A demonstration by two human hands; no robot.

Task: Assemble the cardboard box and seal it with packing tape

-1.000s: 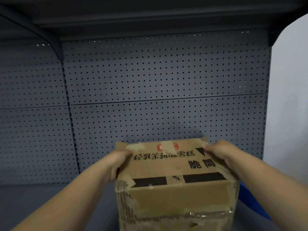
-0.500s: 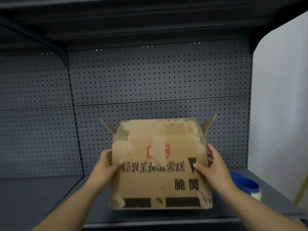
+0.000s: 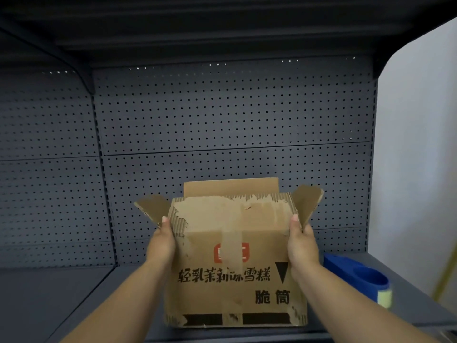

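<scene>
A worn brown cardboard box (image 3: 232, 263) with black printed characters and a red logo stands upright on the grey shelf (image 3: 74, 305). Its top is open: the two side flaps splay outward and the far flap stands up. The near flap is folded down over the front face, its paper torn. My left hand (image 3: 160, 241) grips the box's left side just under the left flap. My right hand (image 3: 303, 243) grips its right side under the right flap. A blue tape dispenser (image 3: 358, 277) with a pale roll lies on the shelf right of the box.
A grey pegboard wall (image 3: 222, 125) stands right behind the box, and a dark upper shelf (image 3: 222, 28) hangs overhead. A pale wall (image 3: 415, 169) bounds the right side. The shelf's front edge runs just below the box.
The box has been tipped upright from lying on its side and set on the shelf, so its open top now faces up. Both hands slid up to the upper side edges.
</scene>
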